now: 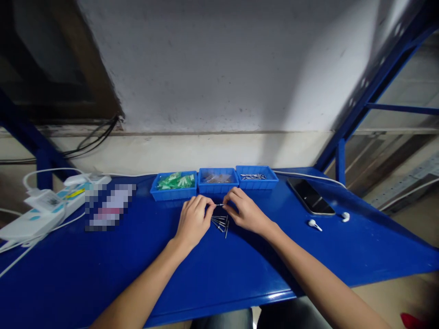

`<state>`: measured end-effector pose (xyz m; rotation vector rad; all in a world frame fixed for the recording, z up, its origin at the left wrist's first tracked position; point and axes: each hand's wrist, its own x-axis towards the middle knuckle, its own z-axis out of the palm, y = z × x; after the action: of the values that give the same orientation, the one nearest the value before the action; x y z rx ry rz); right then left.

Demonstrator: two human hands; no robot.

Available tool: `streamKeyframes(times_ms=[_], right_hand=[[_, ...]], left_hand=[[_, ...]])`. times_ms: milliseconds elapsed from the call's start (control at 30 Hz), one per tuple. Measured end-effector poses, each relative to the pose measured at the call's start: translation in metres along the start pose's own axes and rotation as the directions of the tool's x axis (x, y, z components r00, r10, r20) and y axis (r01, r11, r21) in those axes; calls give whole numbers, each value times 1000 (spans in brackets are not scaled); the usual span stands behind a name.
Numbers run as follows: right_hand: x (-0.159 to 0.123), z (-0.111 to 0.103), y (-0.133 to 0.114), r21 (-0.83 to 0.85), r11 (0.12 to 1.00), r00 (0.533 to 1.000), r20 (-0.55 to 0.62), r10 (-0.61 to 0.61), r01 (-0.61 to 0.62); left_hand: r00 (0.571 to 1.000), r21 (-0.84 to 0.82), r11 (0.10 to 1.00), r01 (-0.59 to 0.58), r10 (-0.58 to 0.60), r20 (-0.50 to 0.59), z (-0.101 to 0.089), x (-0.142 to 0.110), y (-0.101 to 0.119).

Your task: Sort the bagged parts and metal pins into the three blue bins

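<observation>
My left hand [196, 214] and my right hand [244, 211] meet near the middle of the blue table, fingertips almost touching. Between them is a thin metal rod [219, 205], its ends pinched by thumb and fingers of either hand. Its exact kind is too small to make out. Just below, several similar slim metal rods [220, 223] lie in a loose fan on the tabletop. Behind the hands stand three blue bins: the left bin [174, 195] with green and white pieces, the middle bin [216, 188] with small brownish clear pieces, the right bin [259, 184] with metal rods.
A black phone [311, 196] and two white earbuds [314, 225] lie to the right. On the left are a white power strip [44, 214] with cables and a pixelated flat item [110, 208]. Blue frame posts [339, 160] rise at both sides, with a wall behind.
</observation>
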<state>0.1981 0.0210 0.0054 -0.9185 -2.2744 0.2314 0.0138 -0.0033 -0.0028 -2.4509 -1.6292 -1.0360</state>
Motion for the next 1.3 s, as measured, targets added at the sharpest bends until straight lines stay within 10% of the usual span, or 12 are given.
streamKeyframes(times_ms=[233, 433, 567, 833, 1300], right_hand=[[4, -21, 13, -132, 991, 978, -206, -30, 2], [1, -46, 79, -326, 838, 791, -583, 186, -438], [-8, -31, 83, -311, 827, 818, -507, 273, -469], [2, 9, 13, -35, 995, 992, -95, 88, -92], [3, 12, -2, -175, 978, 993, -6, -116, 113]], left_hand=[[993, -90, 995, -32, 42, 108, 1, 1, -7], [946, -88, 993, -76, 100, 307, -2, 1, -25], [918, -99, 994, -44, 79, 387, 0, -1, -30], [956, -86, 996, -27, 51, 290, 3, 0, -27], [985, -273, 962, -21, 66, 157, 7, 2, -29]])
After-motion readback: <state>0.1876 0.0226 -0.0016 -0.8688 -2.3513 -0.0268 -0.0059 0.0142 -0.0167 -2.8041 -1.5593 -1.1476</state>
